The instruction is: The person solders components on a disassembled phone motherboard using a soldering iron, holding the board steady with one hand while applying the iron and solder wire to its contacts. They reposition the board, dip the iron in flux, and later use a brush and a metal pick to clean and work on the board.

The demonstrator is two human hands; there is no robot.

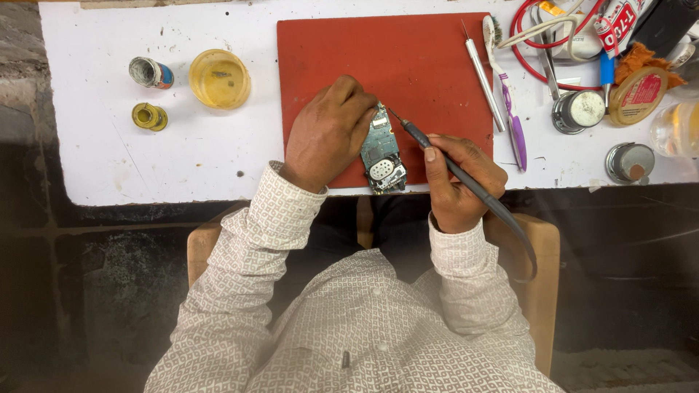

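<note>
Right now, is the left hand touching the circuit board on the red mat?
Touching. The head view shows the left hand with its fingers resting on the circuit board's left edge, pinning it to the red mat.

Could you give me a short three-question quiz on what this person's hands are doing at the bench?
1. True or false: the left hand steadies the green circuit board on the red rectangular mat.
2. What does the right hand hold? A) the purple-handled toothbrush B) the dark pen-shaped soldering iron C) the yellow round plastic dish
3. Where does the iron's tip point?

Key: 1 true. 2 B. 3 At the board's upper right edge; contact cannot be told.
</note>
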